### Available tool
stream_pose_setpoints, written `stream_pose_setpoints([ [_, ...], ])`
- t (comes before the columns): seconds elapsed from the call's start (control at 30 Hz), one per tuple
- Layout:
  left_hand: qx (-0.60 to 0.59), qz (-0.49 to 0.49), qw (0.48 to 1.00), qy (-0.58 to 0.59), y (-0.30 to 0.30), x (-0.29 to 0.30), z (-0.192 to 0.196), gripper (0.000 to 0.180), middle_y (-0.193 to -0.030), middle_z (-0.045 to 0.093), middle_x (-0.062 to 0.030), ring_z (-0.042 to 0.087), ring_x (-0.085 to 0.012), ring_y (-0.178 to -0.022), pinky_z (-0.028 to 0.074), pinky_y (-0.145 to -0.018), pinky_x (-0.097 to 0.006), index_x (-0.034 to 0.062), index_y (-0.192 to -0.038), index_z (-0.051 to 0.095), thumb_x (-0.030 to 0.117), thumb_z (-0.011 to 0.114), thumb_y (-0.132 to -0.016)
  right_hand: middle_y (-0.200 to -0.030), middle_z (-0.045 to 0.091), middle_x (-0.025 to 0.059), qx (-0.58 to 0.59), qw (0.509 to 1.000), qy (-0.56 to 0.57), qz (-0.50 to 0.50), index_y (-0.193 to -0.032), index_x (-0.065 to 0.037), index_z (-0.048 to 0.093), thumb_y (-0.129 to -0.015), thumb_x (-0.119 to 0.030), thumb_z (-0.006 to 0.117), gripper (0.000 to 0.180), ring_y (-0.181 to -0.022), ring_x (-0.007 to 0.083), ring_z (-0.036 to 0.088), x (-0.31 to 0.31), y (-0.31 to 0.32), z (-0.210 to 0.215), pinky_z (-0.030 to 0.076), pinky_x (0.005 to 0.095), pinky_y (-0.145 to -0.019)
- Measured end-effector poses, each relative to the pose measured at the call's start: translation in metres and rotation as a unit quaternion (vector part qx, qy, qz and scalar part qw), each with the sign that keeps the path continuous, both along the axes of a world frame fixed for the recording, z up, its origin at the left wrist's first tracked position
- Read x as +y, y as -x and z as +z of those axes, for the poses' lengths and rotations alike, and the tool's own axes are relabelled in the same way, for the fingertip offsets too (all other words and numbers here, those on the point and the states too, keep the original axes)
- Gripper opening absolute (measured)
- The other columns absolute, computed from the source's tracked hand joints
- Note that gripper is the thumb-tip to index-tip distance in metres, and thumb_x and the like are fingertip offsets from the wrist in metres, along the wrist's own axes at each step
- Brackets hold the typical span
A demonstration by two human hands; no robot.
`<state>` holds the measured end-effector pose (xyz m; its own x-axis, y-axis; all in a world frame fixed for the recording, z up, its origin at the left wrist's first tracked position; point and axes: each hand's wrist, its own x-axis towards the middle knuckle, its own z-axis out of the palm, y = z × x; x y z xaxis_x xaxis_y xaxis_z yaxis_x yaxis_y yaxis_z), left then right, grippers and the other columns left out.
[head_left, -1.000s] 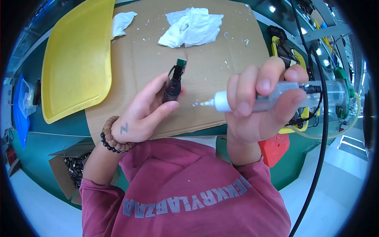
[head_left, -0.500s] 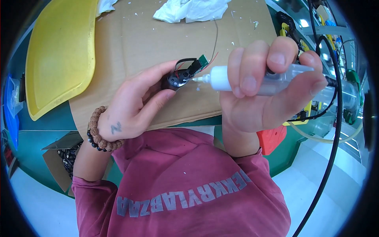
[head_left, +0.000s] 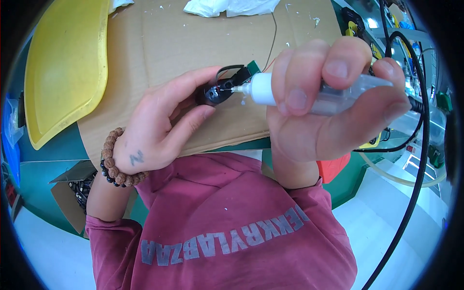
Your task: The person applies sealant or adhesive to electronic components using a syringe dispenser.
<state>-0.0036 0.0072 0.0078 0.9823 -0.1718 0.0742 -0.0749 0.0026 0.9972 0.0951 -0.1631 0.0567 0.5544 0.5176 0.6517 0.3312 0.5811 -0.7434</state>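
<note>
- L hand [head_left: 147, 118]: grasping blk part [head_left: 212, 95] btwn thumb & fingers; bead bracelet [head_left: 110, 157] on wrist.
- Part held over card [head_left: 193, 43] on worktop [head_left: 63, 147], nr card's near edge, well R of its near L corner.
- Green PCB [head_left: 253, 67] & blk wire loop [head_left: 227, 67] stick out of part; thin wire [head_left: 275, 36] runs twd card's far edge.
- R hand [head_left: 314, 126]: clenched round clear bottle [head_left: 333, 100], abt level, white cap [head_left: 262, 89] to L. Nozzle [head_left: 237, 89] right at part's end; can't tell if touching.
- Yellow tray [head_left: 67, 72] overlaps card's L edge.
- White tissue [head_left: 232, 6] nr card's far edge; white bits twd far R corner.
- Blk cable [head_left: 411, 174] passes across worktop's R end.
- Box [head_left: 65, 203] w/ blk pcs, by worktop's near L corner.
- Red obj. [head_left: 334, 168] nr worktop's near edge, beside R forearm.
</note>
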Motion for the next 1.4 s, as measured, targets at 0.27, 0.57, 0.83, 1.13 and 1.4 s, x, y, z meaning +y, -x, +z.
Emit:
stream_pose_setpoints([
  [0.27,0.003,0.0,1.0,-0.01,0.0,0.0,0.001,0.044,-0.105,0.058,-0.0113,0.056,-0.0126,-0.094,0.046,-0.082,-0.025,-0.0027,-0.128,0.043,-0.007,0.051,-0.085,-0.095,0.055,-0.0026,-0.018,1.0,0.02,0.0,-0.12,-0.028,0.049,-0.095,-0.052,0.027,0.041,-0.052,0.0101,0.047,-0.002,-0.001,0.002,0.037,0.0241,-0.045],
  [0.57,0.004,-0.002,1.0,0.018,-0.001,-0.002,0.004,0.043,-0.106,0.057,-0.0104,0.055,-0.0129,-0.097,0.045,-0.085,-0.025,-0.0025,-0.127,0.043,-0.008,0.05,-0.085,-0.099,0.053,0.0,-0.035,0.999,0.019,0.014,-0.124,-0.026,0.045,-0.094,-0.053,0.026,0.044,-0.056,0.0118,0.049,-0.003,0.003,0.002,0.037,0.0254,-0.045],
  [0.83,0.001,0.0,1.0,0.011,0.0,-0.002,0.003,0.044,-0.105,0.058,-0.0106,0.056,-0.0132,-0.095,0.046,-0.084,-0.025,-0.0019,-0.127,0.043,-0.008,0.05,-0.084,-0.096,0.052,-0.0005,-0.011,1.0,0.021,-0.015,-0.125,-0.027,0.043,-0.093,-0.055,0.025,0.046,-0.055,0.0132,0.048,-0.002,0.007,0.001,0.037,0.0264,-0.045],
  [1.13,-0.005,-0.003,1.0,-0.001,0.0,-0.002,0.003,0.043,-0.106,0.057,-0.0101,0.055,-0.0131,-0.096,0.045,-0.083,-0.025,-0.0017,-0.127,0.043,-0.007,0.05,-0.085,-0.097,0.051,-0.0003,0.007,0.999,0.022,-0.031,-0.125,-0.027,0.041,-0.094,-0.054,0.025,0.045,-0.055,0.0128,0.048,-0.001,0.011,0.003,0.036,0.0272,-0.045],
  [1.4,-0.006,-0.003,1.0,-0.026,0.0,0.0,0.004,0.045,-0.103,0.059,-0.0108,0.056,-0.0131,-0.093,0.046,-0.081,-0.024,-0.0016,-0.128,0.043,-0.007,0.051,-0.084,-0.097,0.049,-0.0005,-0.035,0.998,0.035,-0.023,-0.125,-0.027,0.041,-0.094,-0.054,0.024,0.045,-0.056,0.012,0.048,-0.003,0.01,0.006,0.036,0.0271,-0.045],
])
